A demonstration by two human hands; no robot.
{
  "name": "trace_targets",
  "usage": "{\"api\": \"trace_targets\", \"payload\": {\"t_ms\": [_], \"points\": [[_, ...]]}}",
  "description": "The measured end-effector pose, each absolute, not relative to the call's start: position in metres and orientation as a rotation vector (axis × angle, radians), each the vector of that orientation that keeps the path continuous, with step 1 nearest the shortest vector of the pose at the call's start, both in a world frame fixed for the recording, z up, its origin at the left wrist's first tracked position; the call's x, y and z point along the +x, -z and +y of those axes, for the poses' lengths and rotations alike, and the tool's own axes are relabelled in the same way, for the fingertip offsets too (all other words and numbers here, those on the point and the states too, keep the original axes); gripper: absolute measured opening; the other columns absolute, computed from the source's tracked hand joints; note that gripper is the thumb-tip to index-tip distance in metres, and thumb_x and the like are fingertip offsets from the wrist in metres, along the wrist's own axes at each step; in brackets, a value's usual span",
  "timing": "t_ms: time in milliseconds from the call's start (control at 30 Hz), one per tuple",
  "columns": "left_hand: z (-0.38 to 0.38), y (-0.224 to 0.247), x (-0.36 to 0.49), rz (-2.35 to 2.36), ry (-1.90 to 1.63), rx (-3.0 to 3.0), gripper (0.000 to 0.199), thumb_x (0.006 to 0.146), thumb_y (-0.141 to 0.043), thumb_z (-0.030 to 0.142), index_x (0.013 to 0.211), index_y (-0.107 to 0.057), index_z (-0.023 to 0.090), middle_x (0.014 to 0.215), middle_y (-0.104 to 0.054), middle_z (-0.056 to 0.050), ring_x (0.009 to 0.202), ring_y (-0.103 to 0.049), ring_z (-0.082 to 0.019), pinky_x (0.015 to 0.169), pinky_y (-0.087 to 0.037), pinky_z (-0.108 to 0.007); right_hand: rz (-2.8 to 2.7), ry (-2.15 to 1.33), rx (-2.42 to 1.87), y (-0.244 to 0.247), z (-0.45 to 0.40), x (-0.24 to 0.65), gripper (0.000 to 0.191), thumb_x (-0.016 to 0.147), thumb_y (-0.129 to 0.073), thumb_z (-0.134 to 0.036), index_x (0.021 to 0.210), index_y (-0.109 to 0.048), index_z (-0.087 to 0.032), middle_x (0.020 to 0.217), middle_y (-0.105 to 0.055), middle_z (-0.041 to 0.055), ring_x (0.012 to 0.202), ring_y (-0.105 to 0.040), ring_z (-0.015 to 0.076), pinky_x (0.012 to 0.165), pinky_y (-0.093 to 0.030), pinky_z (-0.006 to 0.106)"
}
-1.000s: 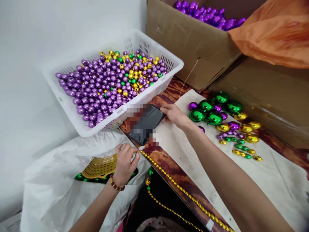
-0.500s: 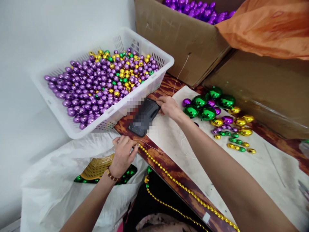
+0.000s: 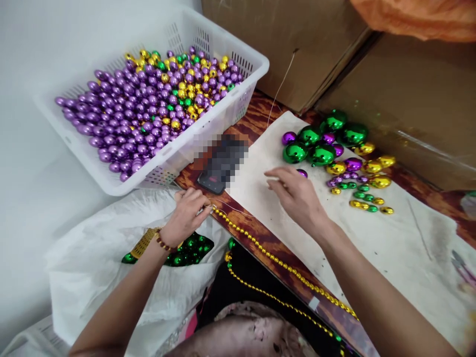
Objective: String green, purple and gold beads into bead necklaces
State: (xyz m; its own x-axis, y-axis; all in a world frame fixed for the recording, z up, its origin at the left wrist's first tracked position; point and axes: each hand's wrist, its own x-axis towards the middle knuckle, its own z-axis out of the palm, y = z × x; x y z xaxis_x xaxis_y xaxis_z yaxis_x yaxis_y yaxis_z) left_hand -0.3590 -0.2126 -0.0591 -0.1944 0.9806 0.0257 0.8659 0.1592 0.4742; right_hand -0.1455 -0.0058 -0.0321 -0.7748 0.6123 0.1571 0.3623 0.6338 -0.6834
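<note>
My left hand [image 3: 189, 210] pinches the end of a gold bead strand [image 3: 273, 257], at the table's near edge. A thin pale thread trails from that end. The strand runs down the table edge toward my body; another gold length with a few green beads hangs across my lap. My right hand [image 3: 297, 198] is raised over the white cloth [image 3: 256, 198], fingers curved and apart, with nothing visible in them. A dark phone [image 3: 213, 176], partly blurred out, lies between my hands and the basket. Right of it, large green beads [image 3: 322, 154] sit with purple and gold ones.
A white plastic basket [image 3: 186, 146] full of purple, gold and green beads stands at the left. Cardboard boxes [image 3: 416, 109] line the back, under an orange cloth [image 3: 416, 20]. Pliers [image 3: 461, 267] lie far right. A white sack [image 3: 89, 267] holding green beads is below left.
My right hand has left the phone's edge and moved right and toward me, over the cloth. My left hand keeps its pinch on the strand end. The view has tilted down.
</note>
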Motion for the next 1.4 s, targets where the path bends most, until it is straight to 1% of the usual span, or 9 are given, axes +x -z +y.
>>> {"api": "trace_targets", "payload": {"t_ms": [167, 333, 500, 633, 733, 800, 867, 1000, 1400], "points": [[-0.212, 0.059, -0.365, 2.127, -0.535, 1.769, 0.025, 0.098, -0.05, 0.034, 0.079, -0.063, 0.022, 0.077, -0.059, -0.003, 0.084, -0.052, -0.022, 0.085, -0.035, -0.041, -2.429, -0.908, -1.035, 0.03, -0.066, -0.031, 0.014, 0.1, -0.055, -0.022, 0.099, -0.068, -0.02, 0.095, -0.071, 0.0058, 0.084, -0.068, 0.0191, 0.074, -0.053, 0.031], [-0.209, 0.061, -0.368, 2.141, -0.57, 1.776, 0.032, 0.097, -0.048, 0.044, 0.077, -0.063, 0.024, 0.073, -0.054, -0.002, 0.081, -0.051, -0.023, 0.087, -0.036, -0.045, -2.528, -0.897, -1.154, 0.028, -0.118, 0.03, 0.011, 0.101, -0.056, -0.025, 0.103, -0.066, -0.02, 0.096, -0.073, 0.0062, 0.089, -0.068, 0.0209, 0.077, -0.052, 0.033], [-0.208, 0.059, -0.364, 2.18, -0.567, 1.795, 0.035, 0.097, -0.043, 0.048, 0.074, -0.06, 0.026, 0.071, -0.052, -0.003, 0.08, -0.051, -0.024, 0.085, -0.035, -0.048, -2.778, -0.675, -1.181, 0.033, -0.141, 0.039, 0.012, 0.1, -0.058, -0.027, 0.105, -0.065, -0.019, 0.099, -0.073, 0.008, 0.09, -0.066, 0.0247, 0.078, -0.046, 0.038], [-0.208, 0.058, -0.363, 2.208, -0.53, 1.828, 0.038, 0.096, -0.042, 0.049, 0.074, -0.06, 0.025, 0.07, -0.054, -0.005, 0.078, -0.05, -0.026, 0.082, -0.034, -0.048, -2.886, -0.562, -1.167, 0.038, -0.145, 0.045, 0.009, 0.1, -0.057, -0.023, 0.099, -0.064, -0.018, 0.096, -0.072, 0.0089, 0.089, -0.066, 0.0262, 0.077, -0.046, 0.039], [-0.21, 0.055, -0.361, 2.177, -0.45, 1.812, 0.036, 0.096, -0.044, 0.046, 0.075, -0.063, 0.024, 0.072, -0.058, -0.004, 0.08, -0.051, -0.024, 0.083, -0.035, -0.046, -2.802, -0.615, -1.09, 0.039, -0.149, 0.055, 0.013, 0.102, -0.05, -0.025, 0.097, -0.06, -0.019, 0.092, -0.071, 0.0077, 0.084, -0.067, 0.0241, 0.074, -0.049, 0.036], [-0.211, 0.054, -0.36, 2.163, -0.408, 1.79, 0.032, 0.096, -0.047, 0.042, 0.078, -0.064, 0.023, 0.075, -0.06, -0.003, 0.083, -0.052, -0.023, 0.086, -0.035, -0.044, -2.747, -0.662, -1.087, 0.04, -0.151, 0.062, 0.015, 0.104, -0.046, -0.029, 0.097, -0.057, -0.021, 0.084, -0.07, 0.0042, 0.072, -0.067, 0.0206, 0.066, -0.05, 0.033], [-0.213, 0.053, -0.361, 2.164, -0.378, 1.78, 0.029, 0.096, -0.049, 0.04, 0.08, -0.065, 0.023, 0.077, -0.061, -0.003, 0.085, -0.052, -0.023, 0.088, -0.034, -0.043, -2.68, -0.769, -1.13, 0.042, -0.154, 0.068, 0.016, 0.105, -0.045, -0.034, 0.101, -0.056, -0.023, 0.086, -0.071, 0.0025, 0.067, -0.069, 0.018, 0.06, -0.051, 0.029], [-0.214, 0.051, -0.361, 2.147, -0.379, 1.77, 0.027, 0.097, -0.051, 0.039, 0.082, -0.065, 0.022, 0.078, -0.06, -0.003, 0.085, -0.05, -0.023, 0.089, -0.032, -0.041, -2.587, -0.963, -1.223, 0.044, -0.16, 0.073, 0.019, 0.106, -0.044, -0.038, 0.11, -0.057, -0.026, 0.101, -0.072, 0.0044, 0.076, -0.074, 0.0175, 0.062, -0.057, 0.025], [-0.213, 0.049, -0.363, 2.121, -0.363, 1.806, 0.021, 0.096, -0.056, 0.035, 0.083, -0.067, 0.022, 0.075, -0.058, -0.001, 0.082, -0.05, -0.021, 0.089, -0.031, -0.039, -2.523, -0.796, -1.217, 0.048, -0.167, 0.076, 0.026, 0.103, -0.046, -0.038, 0.099, -0.07, -0.029, 0.096, -0.073, 0.0041, 0.075, -0.076, 0.0195, 0.055, -0.06, 0.027]]}}
